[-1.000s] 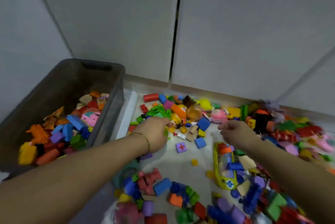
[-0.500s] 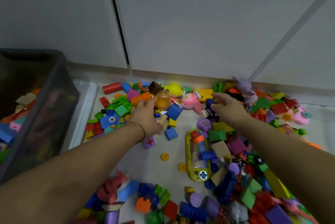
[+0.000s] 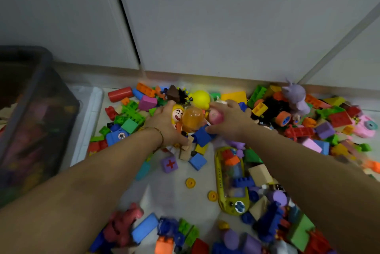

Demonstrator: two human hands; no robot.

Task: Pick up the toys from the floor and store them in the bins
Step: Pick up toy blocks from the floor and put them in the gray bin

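Observation:
Many coloured toy blocks lie scattered on the white floor. My left hand and my right hand cup a small heap of toys between them in the middle of the pile. In the heap are an orange translucent ball, a yellow smiling figure against my left palm, a pink ball against my right palm and a blue block below. A dark grey bin stands at the left, its contents blurred.
White cabinet doors rise behind the pile. A yellow handheld water game lies under my right forearm. A yellow ball, a purple plush and a red cylinder sit near the wall. A white tray edge borders the bin.
My view has swung right, pushing the bin toward the left edge. Both hands came together from apart and now press around the orange ball and its neighbours.

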